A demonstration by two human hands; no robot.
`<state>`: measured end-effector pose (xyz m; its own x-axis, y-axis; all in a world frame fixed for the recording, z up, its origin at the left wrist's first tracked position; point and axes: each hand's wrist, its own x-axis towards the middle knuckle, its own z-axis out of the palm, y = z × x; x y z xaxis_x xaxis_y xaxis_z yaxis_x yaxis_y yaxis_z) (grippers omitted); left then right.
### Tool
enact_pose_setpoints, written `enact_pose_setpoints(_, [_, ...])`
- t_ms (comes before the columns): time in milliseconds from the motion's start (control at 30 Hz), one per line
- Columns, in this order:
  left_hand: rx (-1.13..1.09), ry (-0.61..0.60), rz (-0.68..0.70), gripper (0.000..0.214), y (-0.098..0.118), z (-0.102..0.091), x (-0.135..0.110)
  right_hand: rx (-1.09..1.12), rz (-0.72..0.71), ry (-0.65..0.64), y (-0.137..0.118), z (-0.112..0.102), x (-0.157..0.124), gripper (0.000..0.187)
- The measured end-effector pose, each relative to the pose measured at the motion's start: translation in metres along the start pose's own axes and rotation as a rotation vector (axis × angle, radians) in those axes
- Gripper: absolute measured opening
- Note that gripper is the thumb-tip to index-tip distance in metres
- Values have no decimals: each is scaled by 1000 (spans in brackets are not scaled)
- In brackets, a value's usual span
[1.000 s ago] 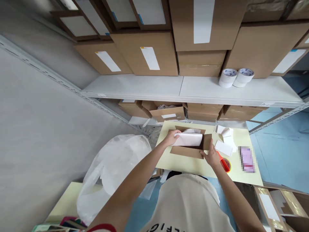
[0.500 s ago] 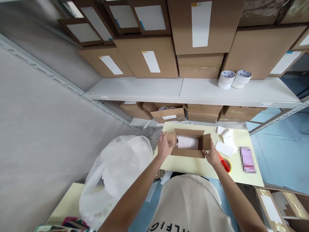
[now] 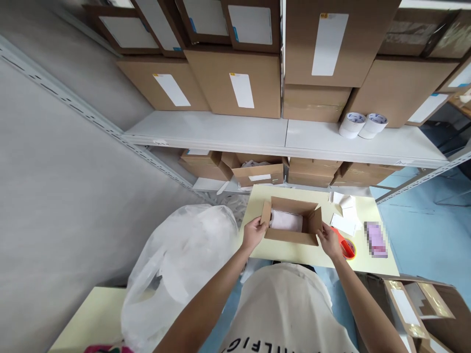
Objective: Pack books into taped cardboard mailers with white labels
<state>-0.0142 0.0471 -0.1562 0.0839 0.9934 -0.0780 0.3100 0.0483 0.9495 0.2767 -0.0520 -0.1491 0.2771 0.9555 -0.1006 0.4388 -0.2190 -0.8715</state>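
An open cardboard box [image 3: 292, 237] sits on the pale yellow table [image 3: 287, 252], its flaps raised. Inside it lies a flat white wrapped packet [image 3: 286, 221]; what the wrapping covers is hidden. My left hand [image 3: 253, 232] is closed on the box's left end flap, thumb toward the inside. At the opposite end my right hand [image 3: 328, 239] grips the right flap near the front corner. Just beyond my right hand lies a red tape dispenser [image 3: 346, 247] with a roll of tape.
White paper slips [image 3: 344, 224] and a blurred purple item [image 3: 376, 239] lie on the table's right side. A large translucent plastic bag [image 3: 184, 264] bulges at the left. Ahead, a shelf [image 3: 221, 130] carries cartons and white tape rolls [image 3: 352, 125]. More cartons [image 3: 405, 306] stand at lower right.
The left flap has swung up and outward from lying partly inward, and my left hand has shifted lower along it. My right hand has moved slightly right and down. The view has tilted.
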Motion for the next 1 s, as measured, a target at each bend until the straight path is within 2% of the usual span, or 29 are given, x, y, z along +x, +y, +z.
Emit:
enact_pose_setpoints(100, [182, -74, 158, 37, -3, -9, -9, -64, -52, -49, -3, 9, -13, 53])
enact_pose_setpoints(200, [293, -258, 312, 48, -8, -20, -13, -215, -150, -129, -1, 11, -18, 53])
enact_pose_setpoints(267, [361, -439, 393, 60, -12, -29, -11, -317, -208, -230, -1, 6, -19, 57])
enact_pose_setpoints(333, [444, -584, 470, 80, -15, -39, -7, -432, -215, -348, -3, -2, -18, 71])
enact_pose_setpoints(400, [535, -654, 533, 99, -16, -46, -2, -572, -190, -451, -9, -9, -16, 81])
enact_pose_setpoints(433, [570, -659, 552, 100, -17, -48, 0, -639, -183, -489, -13, -12, -14, 82])
enact_pose_setpoints(467, [588, -650, 563, 95, -16, -48, 3, -692, -183, -517, -18, -14, -13, 81])
enact_pose_setpoints(533, [558, -619, 570, 71, -15, -46, 8, -734, -194, -540, -26, -15, -8, 72])
enact_pose_setpoints(600, [449, -575, 544, 44, -14, -39, 12, -679, -196, -522, -31, -14, -2, 56])
enact_pose_setpoints(667, [307, -495, 456, 22, -14, -32, 16, -581, -175, -460, -30, -13, 5, 40])
enact_pose_setpoints(767, [153, -291, 235, 13, -15, -21, 22, -454, -105, -274, -24, -8, 17, 34])
enact_pose_setpoints(833, [64, -173, 94, 13, -17, -14, 25, -387, -93, -126, -20, -3, 27, 48])
enact_pose_setpoints(900, [-30, -110, -6, 33, -20, -8, 26, -362, -130, -46, -20, 0, 37, 75])
enact_pose_setpoints(967, [-82, -103, -58, 48, -23, -4, 27, -396, -156, -63, -22, 3, 46, 97])
enact_pose_setpoints(1000, [-85, -109, -70, 51, -25, -3, 27, -425, -152, -96, -23, 3, 50, 103])
